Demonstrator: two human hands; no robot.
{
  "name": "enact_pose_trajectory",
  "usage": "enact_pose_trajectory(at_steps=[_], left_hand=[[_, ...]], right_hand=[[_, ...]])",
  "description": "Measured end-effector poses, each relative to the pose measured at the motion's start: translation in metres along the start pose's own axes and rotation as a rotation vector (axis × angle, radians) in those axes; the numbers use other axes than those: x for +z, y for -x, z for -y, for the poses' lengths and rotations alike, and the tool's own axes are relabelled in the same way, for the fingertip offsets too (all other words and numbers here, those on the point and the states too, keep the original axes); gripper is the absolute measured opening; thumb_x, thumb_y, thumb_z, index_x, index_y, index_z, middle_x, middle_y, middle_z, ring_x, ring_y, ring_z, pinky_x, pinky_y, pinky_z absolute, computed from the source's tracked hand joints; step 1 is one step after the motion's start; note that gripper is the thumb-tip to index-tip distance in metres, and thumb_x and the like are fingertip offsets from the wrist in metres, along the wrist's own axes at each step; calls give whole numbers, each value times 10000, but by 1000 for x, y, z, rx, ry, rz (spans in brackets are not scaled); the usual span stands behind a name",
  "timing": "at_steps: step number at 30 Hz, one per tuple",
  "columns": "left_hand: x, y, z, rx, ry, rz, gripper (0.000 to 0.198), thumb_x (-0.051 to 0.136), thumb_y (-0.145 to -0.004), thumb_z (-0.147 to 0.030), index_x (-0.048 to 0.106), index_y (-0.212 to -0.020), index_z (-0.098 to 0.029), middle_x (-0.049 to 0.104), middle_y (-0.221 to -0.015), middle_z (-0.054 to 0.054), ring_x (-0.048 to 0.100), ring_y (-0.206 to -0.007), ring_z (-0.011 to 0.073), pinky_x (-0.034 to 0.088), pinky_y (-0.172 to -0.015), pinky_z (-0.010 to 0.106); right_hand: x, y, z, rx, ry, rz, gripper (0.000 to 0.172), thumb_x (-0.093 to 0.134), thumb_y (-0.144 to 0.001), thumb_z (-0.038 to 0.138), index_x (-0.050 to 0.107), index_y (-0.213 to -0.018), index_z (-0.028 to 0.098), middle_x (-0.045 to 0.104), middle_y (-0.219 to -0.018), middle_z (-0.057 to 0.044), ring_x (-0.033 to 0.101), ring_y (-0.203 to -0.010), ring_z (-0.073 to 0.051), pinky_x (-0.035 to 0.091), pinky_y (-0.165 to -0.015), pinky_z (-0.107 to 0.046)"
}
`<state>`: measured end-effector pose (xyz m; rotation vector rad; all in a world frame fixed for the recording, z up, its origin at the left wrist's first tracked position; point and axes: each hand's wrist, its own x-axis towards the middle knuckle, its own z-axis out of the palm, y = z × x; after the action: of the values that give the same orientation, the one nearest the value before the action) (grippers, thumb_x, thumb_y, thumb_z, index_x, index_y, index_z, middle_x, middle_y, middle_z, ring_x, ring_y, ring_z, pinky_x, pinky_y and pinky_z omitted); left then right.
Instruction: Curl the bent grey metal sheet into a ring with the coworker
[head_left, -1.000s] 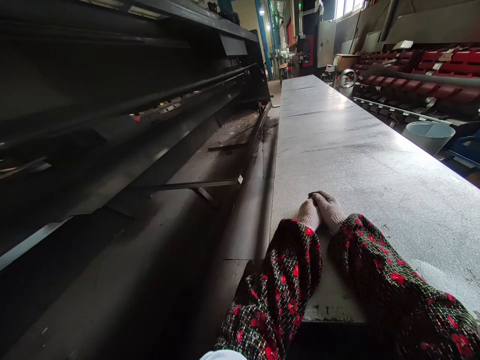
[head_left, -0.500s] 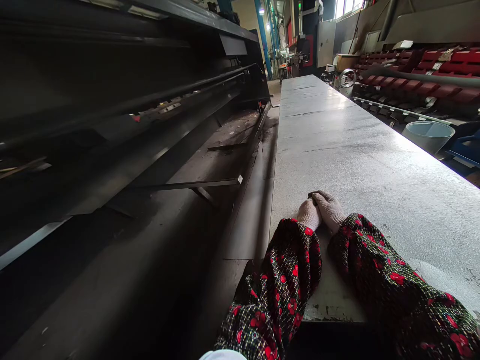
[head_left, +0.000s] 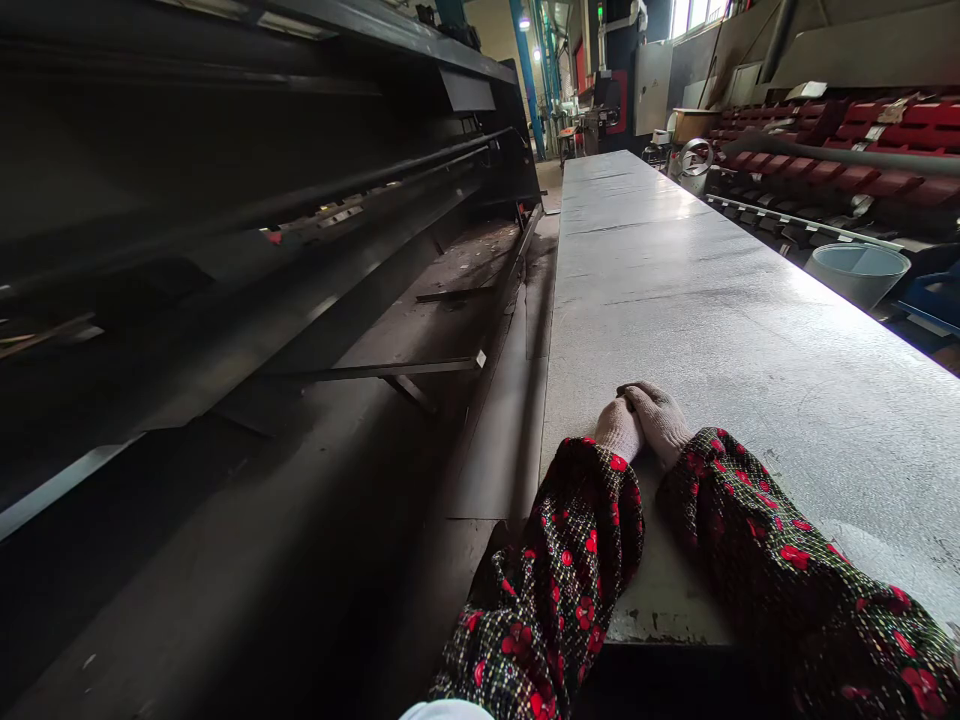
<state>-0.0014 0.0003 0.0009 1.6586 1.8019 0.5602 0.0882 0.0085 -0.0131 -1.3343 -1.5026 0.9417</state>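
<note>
Both hands wear pale knitted work gloves and rest together on the near end of a long grey metal-topped table (head_left: 660,310). My right hand (head_left: 657,418) lies over my left hand (head_left: 619,428), its fingers closed over the top of it. Of my left hand, mostly the back and wrist show; its fingers are hidden under the right one. No tool or part is visible in either hand. Dark sleeves with red flowers cover both forearms, which lean on the table's near edge.
A long dark machine (head_left: 300,230) runs along the left, with a metal bar (head_left: 390,368) jutting out low toward the table. At the right stand a whitish bucket (head_left: 859,272) and red machinery (head_left: 885,180). A grey cabinet (head_left: 652,88) is at the back.
</note>
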Motion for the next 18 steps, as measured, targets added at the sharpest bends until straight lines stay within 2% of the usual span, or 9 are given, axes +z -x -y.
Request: enact_pose_trajectory(at_steps=[6, 18], left_hand=[[3, -2, 2, 9, 16, -2, 310, 421, -809, -294, 639, -983, -158, 679, -920, 109, 629, -846, 215, 468, -705, 260], [1, -2, 1, -22, -7, 10, 321, 436, -828, -315, 640, -1022, -161, 677, -975, 100, 622, -897, 205, 466, -748, 242]], right_hand=[[-1, 1, 3, -2, -4, 8, 336, 421, -795, 432, 679, -928, 263, 687, -917, 14, 593, -898, -158, 435, -825, -275], [-1, 0, 3, -11, 18, 1, 334, 415, -798, 425, 677, -909, 251, 681, -946, 6, 587, -920, -155, 423, -846, -275]])
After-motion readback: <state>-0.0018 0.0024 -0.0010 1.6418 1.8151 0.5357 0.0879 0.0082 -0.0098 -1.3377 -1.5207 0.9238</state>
